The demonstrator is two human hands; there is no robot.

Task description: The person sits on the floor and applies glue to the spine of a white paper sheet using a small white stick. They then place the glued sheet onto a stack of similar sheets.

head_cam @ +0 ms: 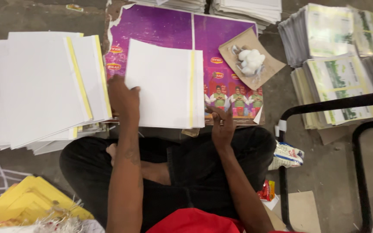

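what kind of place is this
Probably a small bookbinding or paper workshop, worked on the floor: stacks of white sheets, piles of printed covers, and the left hand on a yellow-taped sheet bundle.

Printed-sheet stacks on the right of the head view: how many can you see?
2: one upper stack near the top right corner, one lower stack just below it, partly behind the black metal frame. More may lie beyond the right edge.

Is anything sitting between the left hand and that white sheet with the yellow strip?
Nothing visible. The left hand already rests on the left edge of the white sheet; the right hand is at its lower right corner.
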